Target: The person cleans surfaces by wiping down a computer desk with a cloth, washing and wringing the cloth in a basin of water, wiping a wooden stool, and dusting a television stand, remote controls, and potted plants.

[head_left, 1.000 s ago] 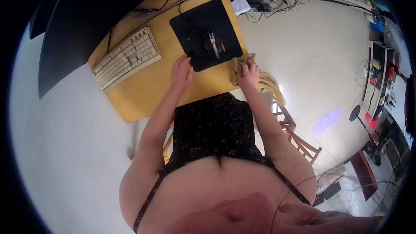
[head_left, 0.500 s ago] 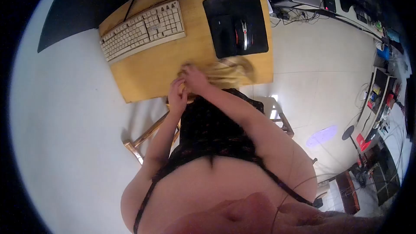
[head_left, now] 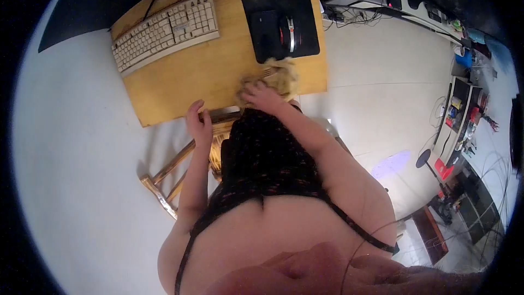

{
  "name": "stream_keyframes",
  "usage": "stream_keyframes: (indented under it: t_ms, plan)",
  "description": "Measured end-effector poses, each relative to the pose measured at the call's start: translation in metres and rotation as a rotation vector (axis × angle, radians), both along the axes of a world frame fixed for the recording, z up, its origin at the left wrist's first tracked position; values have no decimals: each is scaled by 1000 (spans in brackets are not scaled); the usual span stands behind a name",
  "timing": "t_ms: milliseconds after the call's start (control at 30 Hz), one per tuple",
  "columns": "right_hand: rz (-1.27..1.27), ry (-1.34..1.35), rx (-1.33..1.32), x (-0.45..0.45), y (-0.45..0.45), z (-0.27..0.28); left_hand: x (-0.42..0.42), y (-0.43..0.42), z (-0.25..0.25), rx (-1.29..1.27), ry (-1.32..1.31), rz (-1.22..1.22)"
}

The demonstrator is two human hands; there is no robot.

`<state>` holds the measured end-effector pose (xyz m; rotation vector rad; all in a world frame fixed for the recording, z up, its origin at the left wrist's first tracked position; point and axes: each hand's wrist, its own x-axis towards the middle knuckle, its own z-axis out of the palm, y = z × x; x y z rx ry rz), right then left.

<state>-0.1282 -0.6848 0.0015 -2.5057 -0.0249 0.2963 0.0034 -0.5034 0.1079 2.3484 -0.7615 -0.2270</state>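
Observation:
In the head view, my right hand lies over a crumpled yellowish cloth near the front edge of the wooden desk, its fingers bent into the fabric. Part of the cloth bunches up to the right of the hand and reaches the lower edge of the black mouse pad. My left hand is apart from the cloth, at the desk's front edge, with thumb and fingers separated and nothing in them.
A beige keyboard sits at the left of the desk. On the pad are a black phone-like object and a dark mouse. Cables run along the back. A wooden chair stands under me; cluttered shelves are at the right.
My hands have separated: the left moved away to the left, the right shifted right with the cloth. The cloth, spread out before, is now more bunched. The camera view has shifted slightly.

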Motion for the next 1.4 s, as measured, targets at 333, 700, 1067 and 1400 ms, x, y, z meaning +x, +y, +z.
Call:
stream_keyframes:
  t_ms: [333,700,1067,1400]
  plan:
    - [-83,-131,-379,-138,-131,-16,-47,-54,3,-37,62,70]
    - [-612,-41,233,-230,-269,8,-169,-229,-13,-138,193,-83]
    - [-824,-170,1882,-309,-373,174,-228,-436,79,-385,936,-549]
    - [-847,-390,2341,-309,-412,203,-281,-483,107,-165,1357,-709]
